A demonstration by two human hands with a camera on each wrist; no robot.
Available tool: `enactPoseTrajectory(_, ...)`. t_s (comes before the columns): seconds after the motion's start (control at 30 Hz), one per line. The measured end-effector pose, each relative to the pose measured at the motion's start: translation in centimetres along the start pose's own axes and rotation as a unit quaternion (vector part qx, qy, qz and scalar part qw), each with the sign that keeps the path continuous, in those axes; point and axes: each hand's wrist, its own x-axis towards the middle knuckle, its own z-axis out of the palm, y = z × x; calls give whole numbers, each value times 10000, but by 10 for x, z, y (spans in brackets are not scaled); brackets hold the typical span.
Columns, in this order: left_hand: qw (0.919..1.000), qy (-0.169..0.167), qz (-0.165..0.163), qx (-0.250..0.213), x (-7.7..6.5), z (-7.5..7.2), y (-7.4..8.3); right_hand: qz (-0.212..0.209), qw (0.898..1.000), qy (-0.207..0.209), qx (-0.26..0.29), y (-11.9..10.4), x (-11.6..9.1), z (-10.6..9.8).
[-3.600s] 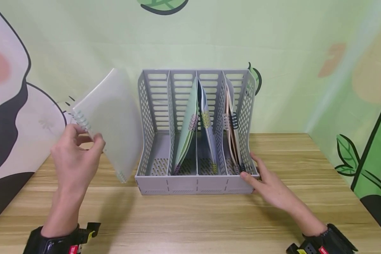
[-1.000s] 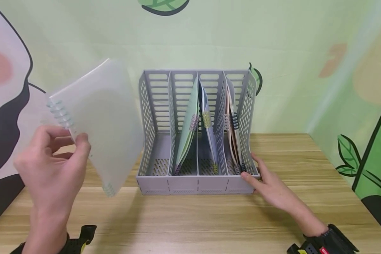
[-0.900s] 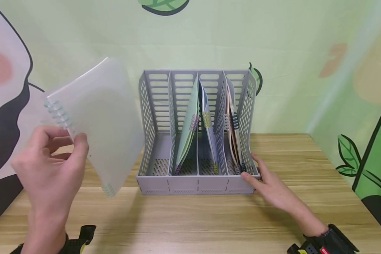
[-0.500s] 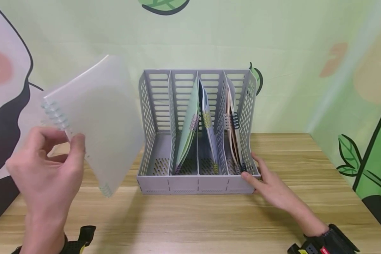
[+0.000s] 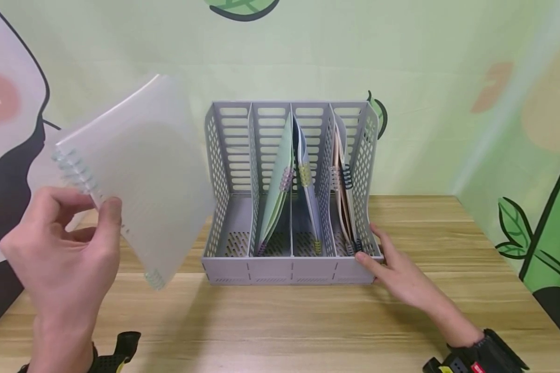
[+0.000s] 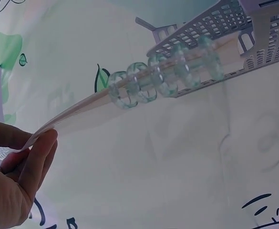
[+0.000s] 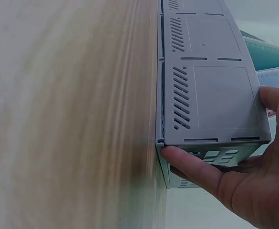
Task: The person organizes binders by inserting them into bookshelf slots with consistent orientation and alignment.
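Note:
My left hand (image 5: pixel 67 259) pinches a loose-leaf notebook (image 5: pixel 144 171) by its ring-bound edge, thumb on the near side. The notebook has a clear frosted cover and pale teal plastic rings (image 6: pixel 163 76), and is held tilted in the air left of the grey file organizer (image 5: pixel 268 272). My right hand (image 5: pixel 394 269) grips the organizer's front right corner, its thumb on the front rim; the right wrist view shows the fingers along the side wall (image 7: pixel 215 156). Inside the organizer stand a green notebook (image 5: pixel 277 181), a blue one (image 5: pixel 308 181) and pinkish and grey ones (image 5: pixel 341 197) at right.
The organizer has several slots; the leftmost slot (image 5: pixel 235 223) shows its bare floor. It stands on a wood-grain table (image 5: pixel 280 331), in front of a pale green cartoon-printed backdrop (image 5: pixel 284 52).
My left hand has moved left and closer to the camera with the notebook, whose cover now faces the camera more fully. The right hand and the organizer have stayed in place.

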Motion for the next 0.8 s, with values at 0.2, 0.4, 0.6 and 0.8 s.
enactPoseTrajectory(0.2,10000,-27,-25,-30,-1,0,4,-12,10000,-11,6,-1,0,0)
enactPoseTrajectory(0.4,10000,-60,-44,-19,-3,1,5,6,10000,-13,-8,0,0,0)
enactPoseTrajectory(0.6,9999,-126,-24,3,-3,4,2,8,10000,0,-28,0,0,0)
enactPoseTrajectory(0.8,9999,-127,-60,-41,-4,7,-2,6,10000,-6,5,-1,0,0)
